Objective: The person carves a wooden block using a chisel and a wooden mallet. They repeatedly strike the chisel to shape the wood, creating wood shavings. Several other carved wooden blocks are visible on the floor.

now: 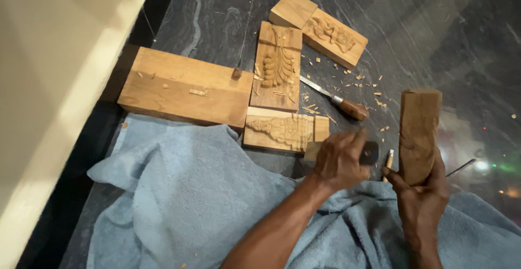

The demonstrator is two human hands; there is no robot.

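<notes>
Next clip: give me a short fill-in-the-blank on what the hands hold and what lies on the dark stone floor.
1. The right hand holds an upright block of brown ____.
2. The left hand grips a small ____ object beside the carved wooden panel.
3. The wooden-handled chisel lies on the dark stone floor with its blade pointing toward the ____ of the picture.
4. The crumpled towel under the arms is light ____.

Missing words: wood; black; left; blue

Warm dim indoor light, glare on the pale wall (59, 57), blurred reflections at the right edge.
</notes>
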